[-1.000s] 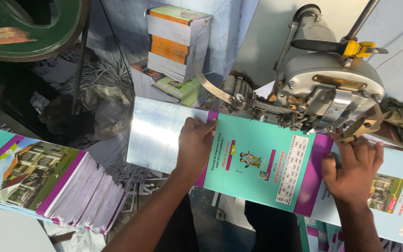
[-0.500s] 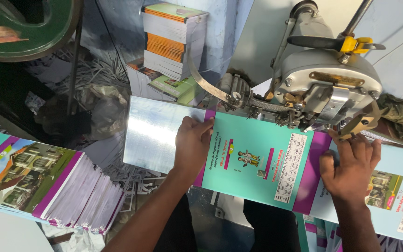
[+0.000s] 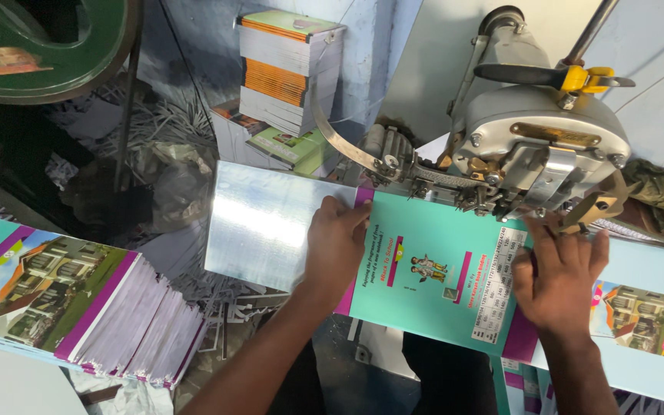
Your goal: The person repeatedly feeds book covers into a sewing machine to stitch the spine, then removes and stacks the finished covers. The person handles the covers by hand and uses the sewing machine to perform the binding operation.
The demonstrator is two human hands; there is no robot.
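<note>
An opened booklet cover (image 3: 432,269), teal with a purple spine band and a glossy pale flap at its left, lies spread under the head of a grey stitching machine (image 3: 536,150). My left hand (image 3: 336,246) presses flat on the cover near its left fold, fingers together. My right hand (image 3: 555,280) presses down on the purple spine band just below the machine's head, fingers spread. The cover's right part (image 3: 643,315) shows a picture of a house.
A stack of the same covers (image 3: 78,307) lies fanned at the lower left. Bound booklets are piled upright (image 3: 286,69) against the blue wall. Paper trimmings (image 3: 155,131) litter the floor. A green machine part (image 3: 48,38) sits at the top left.
Both hands have shifted the cover slightly under the machine head. The left hand has slid a little toward the fold; the right hand stays on the spine band.
</note>
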